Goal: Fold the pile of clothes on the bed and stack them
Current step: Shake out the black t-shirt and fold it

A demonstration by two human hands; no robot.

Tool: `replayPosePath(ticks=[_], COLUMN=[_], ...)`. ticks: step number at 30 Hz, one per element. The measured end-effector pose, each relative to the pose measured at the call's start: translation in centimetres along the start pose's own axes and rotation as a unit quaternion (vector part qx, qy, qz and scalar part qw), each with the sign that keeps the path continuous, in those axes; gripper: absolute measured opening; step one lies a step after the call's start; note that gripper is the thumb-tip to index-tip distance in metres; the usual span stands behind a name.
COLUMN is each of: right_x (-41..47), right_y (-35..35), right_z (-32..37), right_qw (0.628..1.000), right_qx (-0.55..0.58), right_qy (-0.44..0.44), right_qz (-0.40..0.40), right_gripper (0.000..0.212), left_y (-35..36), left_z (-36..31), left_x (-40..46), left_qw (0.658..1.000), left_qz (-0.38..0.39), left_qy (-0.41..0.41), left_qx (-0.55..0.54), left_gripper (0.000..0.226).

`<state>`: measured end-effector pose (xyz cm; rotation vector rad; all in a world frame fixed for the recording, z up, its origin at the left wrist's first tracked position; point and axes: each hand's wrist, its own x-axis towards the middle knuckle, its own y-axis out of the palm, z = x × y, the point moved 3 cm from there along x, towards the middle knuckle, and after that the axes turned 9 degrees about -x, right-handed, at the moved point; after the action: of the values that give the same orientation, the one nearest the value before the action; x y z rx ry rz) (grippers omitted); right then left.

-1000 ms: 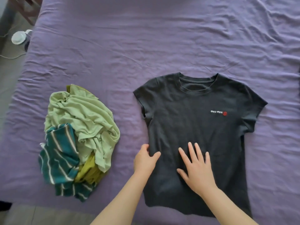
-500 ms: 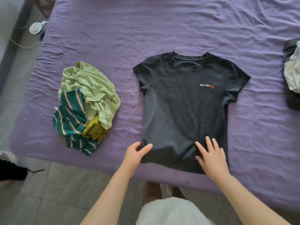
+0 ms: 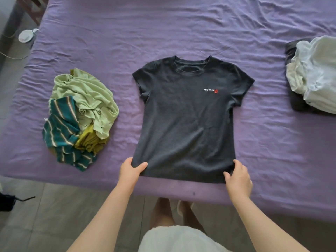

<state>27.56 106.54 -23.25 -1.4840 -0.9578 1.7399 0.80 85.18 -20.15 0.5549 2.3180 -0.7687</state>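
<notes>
Lying flat and face up on the purple bed, a dark grey T-shirt has its neckline toward the far side and its hem along the near edge of the mattress, both short sleeves spread out to the sides. A small white and red logo sits on the chest, right of centre. The left hand grips the near left corner of the hem, thumb on top of the cloth and the other fingers curled beneath the edge. The right hand holds the near right corner in the same way, its thumb pressing on the fabric and its fingers clamped round the side seam. To the left of the shirt, apart from it, rests an unfolded pile of clothes: a pale green garment on top, a teal one with white stripes at the near left, and a mustard yellow piece showing between them. At the far right edge of the bed lies a crumpled white garment on top of something dark. Beyond the near edge of the bed is a tiled floor, and a small white round device stands on it at the far left.
</notes>
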Motion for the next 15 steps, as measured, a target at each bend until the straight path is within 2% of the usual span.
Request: replayPosePath(ticks=[2, 4, 6, 9, 12, 15], right_x=[0.4, 0.6, 0.7, 0.6, 0.5, 0.5], right_y=[0.2, 0.5, 0.7, 0.6, 0.1, -0.2], right_z=[-0.6, -1.3, -1.8, -2.5, -3.3, -3.3], right_qw=[1.0, 1.0, 0.999, 0.994, 0.982, 0.97], right_qx=[-0.007, -0.001, 0.007, 0.078, 0.143, 0.188], right_qy=[0.009, 0.024, 0.041, 0.07, 0.123, 0.148], right_qz=[0.0, 0.0, 0.001, -0.016, -0.032, -0.044], right_gripper=[0.046, 0.033, 0.021, 0.018, 0.015, 0.014], left_y=[0.3, 0.6, 0.8, 0.9, 0.6, -0.1], left_z=[-0.1, 0.2, 0.4, 0.7, 0.9, 0.7], left_x=[0.4, 1.0, 1.4, 2.0, 2.3, 2.8], left_qw=[1.0, 1.0, 0.998, 0.997, 0.998, 0.995], left_qz=[0.006, 0.012, 0.021, 0.018, -0.007, -0.06], left_qy=[0.001, -0.018, -0.04, -0.06, -0.058, -0.041], left_qx=[0.0, -0.022, -0.05, -0.049, -0.003, 0.069], left_gripper=[0.021, 0.039, 0.03, 0.021, 0.011, 0.017])
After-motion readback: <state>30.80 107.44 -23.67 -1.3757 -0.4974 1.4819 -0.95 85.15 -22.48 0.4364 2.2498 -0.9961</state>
